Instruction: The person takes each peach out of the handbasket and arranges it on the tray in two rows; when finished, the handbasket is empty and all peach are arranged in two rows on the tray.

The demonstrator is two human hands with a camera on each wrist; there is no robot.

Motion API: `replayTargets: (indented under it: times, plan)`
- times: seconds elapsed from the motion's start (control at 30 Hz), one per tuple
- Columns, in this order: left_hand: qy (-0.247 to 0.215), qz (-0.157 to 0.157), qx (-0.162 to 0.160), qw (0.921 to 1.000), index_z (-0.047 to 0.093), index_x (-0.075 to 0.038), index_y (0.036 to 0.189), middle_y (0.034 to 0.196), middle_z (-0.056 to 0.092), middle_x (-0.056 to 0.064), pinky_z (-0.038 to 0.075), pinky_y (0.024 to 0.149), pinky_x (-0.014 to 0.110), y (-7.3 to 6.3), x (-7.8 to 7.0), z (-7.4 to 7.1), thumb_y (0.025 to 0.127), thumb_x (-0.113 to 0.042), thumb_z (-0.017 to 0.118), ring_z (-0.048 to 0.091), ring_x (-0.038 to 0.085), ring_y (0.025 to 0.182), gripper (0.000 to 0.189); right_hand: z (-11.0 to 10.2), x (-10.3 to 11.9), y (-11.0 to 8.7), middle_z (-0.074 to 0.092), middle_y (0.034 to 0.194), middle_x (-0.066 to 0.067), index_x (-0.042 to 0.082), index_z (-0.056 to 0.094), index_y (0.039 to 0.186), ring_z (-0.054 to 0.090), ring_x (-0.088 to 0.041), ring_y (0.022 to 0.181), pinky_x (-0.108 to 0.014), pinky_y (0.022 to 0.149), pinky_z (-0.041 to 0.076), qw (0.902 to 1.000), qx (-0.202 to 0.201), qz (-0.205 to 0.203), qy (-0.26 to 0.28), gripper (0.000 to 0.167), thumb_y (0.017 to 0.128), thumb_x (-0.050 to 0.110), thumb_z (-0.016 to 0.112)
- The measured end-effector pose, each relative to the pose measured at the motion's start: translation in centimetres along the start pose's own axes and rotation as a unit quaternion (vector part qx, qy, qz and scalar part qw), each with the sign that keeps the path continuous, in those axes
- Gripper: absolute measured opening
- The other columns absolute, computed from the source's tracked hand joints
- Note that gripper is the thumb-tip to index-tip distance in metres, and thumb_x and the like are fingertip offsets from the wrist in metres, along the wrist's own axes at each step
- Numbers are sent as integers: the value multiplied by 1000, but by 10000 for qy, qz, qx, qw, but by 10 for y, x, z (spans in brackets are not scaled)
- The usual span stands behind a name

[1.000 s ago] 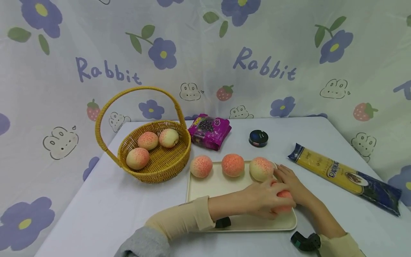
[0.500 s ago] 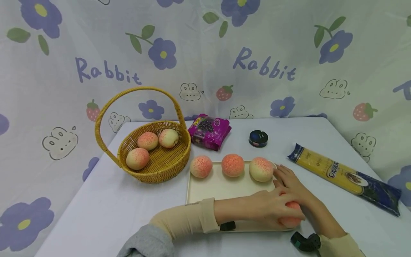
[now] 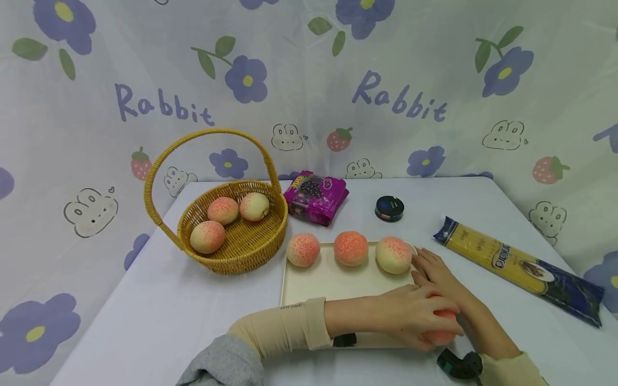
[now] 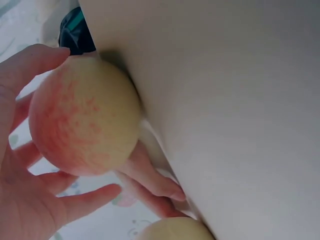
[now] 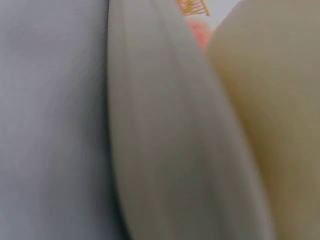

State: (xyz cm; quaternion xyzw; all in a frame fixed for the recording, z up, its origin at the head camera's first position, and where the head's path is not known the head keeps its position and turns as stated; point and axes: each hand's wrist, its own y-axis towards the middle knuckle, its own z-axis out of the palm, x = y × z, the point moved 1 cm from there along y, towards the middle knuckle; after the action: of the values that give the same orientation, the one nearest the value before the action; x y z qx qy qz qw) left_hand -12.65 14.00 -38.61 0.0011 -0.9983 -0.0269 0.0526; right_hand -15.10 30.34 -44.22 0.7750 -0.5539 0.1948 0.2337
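Note:
My left hand [image 3: 415, 316] reaches across the cream tray [image 3: 328, 284] and holds a pink and yellow peach [image 3: 443, 331] at its near right corner. Thumb and fingers surround this peach [image 4: 85, 115] in the left wrist view, and it appears to rest against the tray. Outside the tray's right edge lies my right hand [image 3: 439, 276], its fingers extended and touching the rim. Three more peaches line the tray's far side: a left one [image 3: 303, 250], a middle one [image 3: 351, 248] and a right one [image 3: 394, 254], close to the right fingertips.
A wicker basket [image 3: 241, 262] with a tall handle stands at left, holding three peaches. Behind the tray are a purple grape-print packet [image 3: 316, 195] and a round dark tin [image 3: 389, 208]. A long yellow and blue pasta packet [image 3: 519, 268] lies at right.
My left hand has carried its peach rightward and toward me, to the tray's near right corner. Over the last half second it has barely moved. The right hand stays by the rim.

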Motion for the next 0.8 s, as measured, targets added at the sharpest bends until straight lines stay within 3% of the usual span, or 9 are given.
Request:
replayTargets:
  times: [0.13, 0.3, 0.57, 0.8]
  plan:
    - [468, 59, -32, 9989, 46, -35, 131, 139, 35, -4, 26, 97, 24, 0, -1, -2, 82, -54, 53, 30, 17, 126, 53, -1, 3, 1, 33, 137, -30, -6, 43, 130, 20, -48, 127, -63, 98, 17, 10000, -7, 21, -72, 43, 92, 13, 51]
    - [367, -93, 166, 9991, 44, -35, 133, 137, 37, -5, 25, 97, 25, 0, -1, -4, 83, -54, 54, 29, 16, 127, 54, -2, 5, 1, 32, 137, -30, -6, 43, 129, 20, -48, 127, -63, 98, 17, 10000, 29, 68, -59, 42, 92, 14, 51]
    - [-71, -617, 549, 9966, 44, -36, 131, 137, 36, -2, 41, 81, 22, 0, 1, -2, 85, -46, 58, 29, 15, 125, 50, -1, 7, -2, 35, 136, -30, -4, 45, 128, 21, -47, 128, -64, 97, 19, 10000, -8, 26, -56, 40, 93, 14, 49]
    - [-31, -891, 682, 9937, 43, -39, 131, 138, 31, -6, 30, 98, 43, 1, 1, -3, 82, -49, 60, 25, 14, 123, 52, -2, 8, -1, 34, 138, -28, -3, 44, 130, 18, -46, 129, -64, 98, 16, 9999, 91, 136, -4, 41, 94, 15, 48]
